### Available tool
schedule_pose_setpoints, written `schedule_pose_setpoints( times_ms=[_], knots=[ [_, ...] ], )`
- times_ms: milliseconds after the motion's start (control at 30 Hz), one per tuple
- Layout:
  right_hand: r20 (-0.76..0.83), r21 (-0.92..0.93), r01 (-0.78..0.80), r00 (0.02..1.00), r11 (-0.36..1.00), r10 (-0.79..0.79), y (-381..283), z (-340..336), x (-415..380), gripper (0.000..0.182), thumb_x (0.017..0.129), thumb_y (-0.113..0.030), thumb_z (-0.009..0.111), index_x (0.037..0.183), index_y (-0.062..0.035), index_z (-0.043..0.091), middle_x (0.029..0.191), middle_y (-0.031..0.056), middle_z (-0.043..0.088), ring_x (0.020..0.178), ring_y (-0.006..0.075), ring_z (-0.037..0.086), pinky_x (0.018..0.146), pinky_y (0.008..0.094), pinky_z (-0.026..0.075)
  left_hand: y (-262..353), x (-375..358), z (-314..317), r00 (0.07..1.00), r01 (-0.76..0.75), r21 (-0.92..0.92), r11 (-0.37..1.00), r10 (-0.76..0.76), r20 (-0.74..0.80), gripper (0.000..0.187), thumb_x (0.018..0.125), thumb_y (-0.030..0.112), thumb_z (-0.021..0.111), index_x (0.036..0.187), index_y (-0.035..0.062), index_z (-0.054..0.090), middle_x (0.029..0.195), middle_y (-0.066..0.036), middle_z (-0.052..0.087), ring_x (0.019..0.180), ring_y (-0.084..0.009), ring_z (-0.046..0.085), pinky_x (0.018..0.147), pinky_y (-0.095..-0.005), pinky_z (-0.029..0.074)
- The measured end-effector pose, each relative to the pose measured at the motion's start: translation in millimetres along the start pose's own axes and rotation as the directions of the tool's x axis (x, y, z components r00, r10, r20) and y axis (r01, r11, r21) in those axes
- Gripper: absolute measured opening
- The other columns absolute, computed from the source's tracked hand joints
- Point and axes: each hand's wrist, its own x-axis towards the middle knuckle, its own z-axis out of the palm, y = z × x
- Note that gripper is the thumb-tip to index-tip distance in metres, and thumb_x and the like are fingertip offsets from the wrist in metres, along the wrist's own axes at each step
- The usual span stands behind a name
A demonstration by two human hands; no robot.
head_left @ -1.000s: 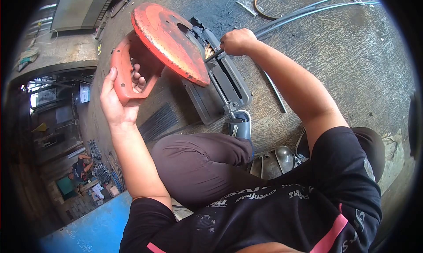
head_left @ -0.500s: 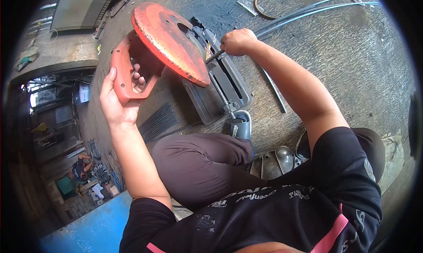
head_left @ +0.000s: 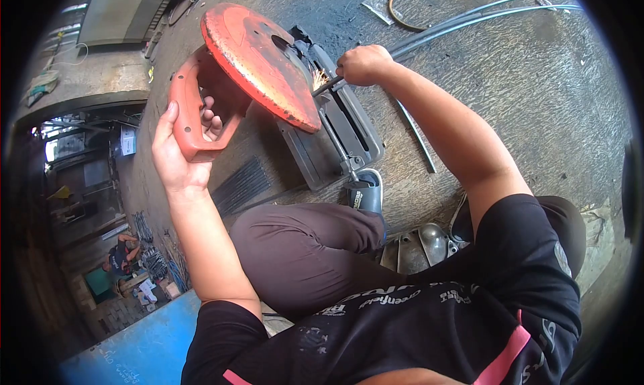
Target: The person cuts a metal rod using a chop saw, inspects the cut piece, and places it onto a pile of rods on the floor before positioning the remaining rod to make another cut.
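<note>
My left hand (head_left: 180,147) is wrapped round the red D-shaped handle of a cut-off saw (head_left: 258,63), its fingers curled through the opening. The round red blade guard is scuffed and hides most of the blade. My right hand (head_left: 366,64) is a closed fist round a thin dark metal rod (head_left: 327,86), which reaches in toward the blade edge. Orange sparks (head_left: 320,76) fly where the rod meets the saw. Under the guard sits the saw's grey metal base (head_left: 342,130) with its clamp screw.
Long metal rods (head_left: 483,13) lie on the floor at upper right. A bundle of dark cut rods (head_left: 243,184) is left of the base. My booted foot (head_left: 365,190) stands close by the base. Another person (head_left: 122,256) works at far left, beyond a blue panel (head_left: 137,345).
The sparks at the rod are larger and brighter than before. Both hands and the saw have hardly moved.
</note>
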Motion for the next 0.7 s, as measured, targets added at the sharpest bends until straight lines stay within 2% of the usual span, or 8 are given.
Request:
schedule_pose_setpoints(
  times_ms=[100,700],
  knots=[
    [0.032,-0.012,-0.020,0.999,1.000,0.020,-1.5,-2.8,0.6,0.037,0.092,-0.038,0.048,0.108,-0.0144,0.071,0.108,0.0095,0.071,0.105,0.0269,0.066,0.090,0.0405,0.051,-0.2,0.3,0.0,1.000,0.007,-0.012,1.000,-0.007,-0.004,0.054,0.096,0.029,0.053,0.134,-0.0068,0.041,0.113,-0.025,0.057,0.086,-0.0250,0.060,0.081,-0.0381,0.053],
    [0.020,-0.033,0.001,1.000,0.999,0.000,-2.5,-4.3,-3.4,0.036,0.092,-0.037,0.048,0.106,-0.0150,0.072,0.106,0.0092,0.072,0.103,0.0271,0.067,0.089,0.0404,0.052,0.0,-0.1,0.7,1.000,0.006,-0.012,1.000,-0.006,-0.002,0.053,0.096,0.028,0.052,0.135,-0.0060,0.041,0.113,-0.024,0.057,0.086,-0.0248,0.060,0.082,-0.0381,0.053]
  ],
)
